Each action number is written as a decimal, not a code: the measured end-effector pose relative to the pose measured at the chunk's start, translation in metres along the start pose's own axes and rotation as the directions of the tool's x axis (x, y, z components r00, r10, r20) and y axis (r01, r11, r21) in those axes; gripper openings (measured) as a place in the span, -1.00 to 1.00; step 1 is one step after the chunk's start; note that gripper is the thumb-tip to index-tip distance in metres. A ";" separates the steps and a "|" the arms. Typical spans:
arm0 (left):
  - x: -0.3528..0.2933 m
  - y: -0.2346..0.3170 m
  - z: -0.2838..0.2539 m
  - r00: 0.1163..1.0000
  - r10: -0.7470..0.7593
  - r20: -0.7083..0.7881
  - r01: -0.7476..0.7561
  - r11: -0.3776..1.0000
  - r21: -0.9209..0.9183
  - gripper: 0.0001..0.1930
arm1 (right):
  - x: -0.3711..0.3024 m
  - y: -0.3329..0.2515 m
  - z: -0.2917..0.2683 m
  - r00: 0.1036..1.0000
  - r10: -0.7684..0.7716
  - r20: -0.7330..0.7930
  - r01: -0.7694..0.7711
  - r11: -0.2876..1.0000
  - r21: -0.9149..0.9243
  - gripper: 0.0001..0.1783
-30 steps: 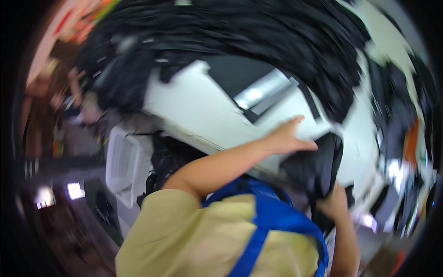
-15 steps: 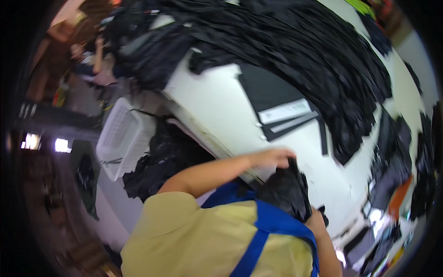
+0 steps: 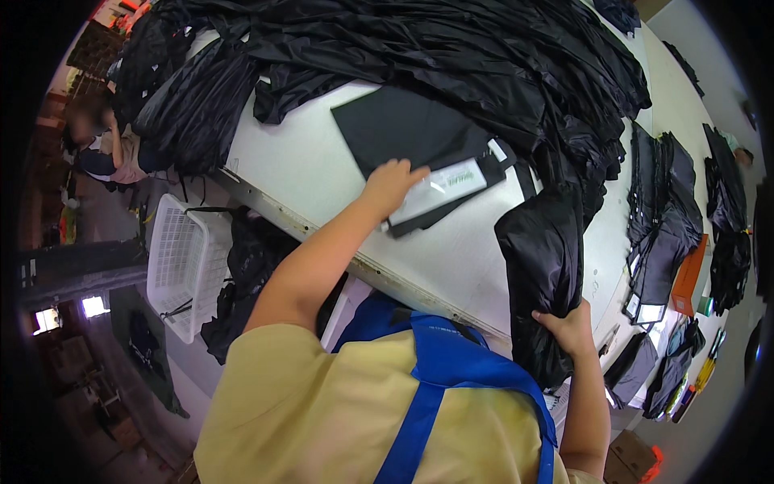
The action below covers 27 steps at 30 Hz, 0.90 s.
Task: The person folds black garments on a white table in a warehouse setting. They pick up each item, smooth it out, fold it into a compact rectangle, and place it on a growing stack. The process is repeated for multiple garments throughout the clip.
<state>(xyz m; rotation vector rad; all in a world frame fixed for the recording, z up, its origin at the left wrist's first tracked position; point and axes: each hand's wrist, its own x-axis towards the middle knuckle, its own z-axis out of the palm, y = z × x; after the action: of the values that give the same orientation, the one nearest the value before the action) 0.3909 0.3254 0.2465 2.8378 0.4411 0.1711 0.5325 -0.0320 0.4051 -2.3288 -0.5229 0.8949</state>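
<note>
My left hand is closed on the upper left edge of a flat, clear-fronted packet with a white printed band. Part of the packet is blurred. Beneath it lies a larger flat black sheet on the white table. At the table's near edge, my right hand grips a loosely folded black garment of shiny thin cloth, thumb on top and fingers behind it. The garment's lower end hangs over the edge in front of my blue apron.
A large heap of black garments covers the table's far side. White plastic basket and black cloth stand below the left edge. More black garments and an orange piece lie at right. Another person is at far left.
My left hand has gone from the garment near me forward and left to the packet, which has tilted. The garment is now stretched out longer in my right hand. The view has turned.
</note>
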 end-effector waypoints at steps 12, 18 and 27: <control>-0.062 0.034 -0.055 0.915 0.198 -0.352 -0.254 0.959 -0.122 -0.65 | 0.026 -0.043 0.061 0.719 -0.370 0.588 0.667 0.603 -0.438 -0.16; -0.083 0.043 -0.085 0.934 0.232 -0.272 -0.281 0.947 -0.155 -0.71 | 0.036 -0.046 0.069 0.919 -0.121 0.375 0.333 0.746 -0.577 -0.06; -0.088 0.141 -0.062 0.963 0.038 -0.265 -0.130 0.932 -0.339 -0.82 | 0.024 -0.041 0.092 0.993 -0.096 0.068 0.115 0.915 -0.387 -0.35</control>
<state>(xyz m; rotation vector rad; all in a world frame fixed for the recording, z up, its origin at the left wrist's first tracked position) 0.3379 0.1836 0.3382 2.4856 0.3002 0.5779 0.4787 0.0460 0.3648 -2.6059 -0.9123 0.8580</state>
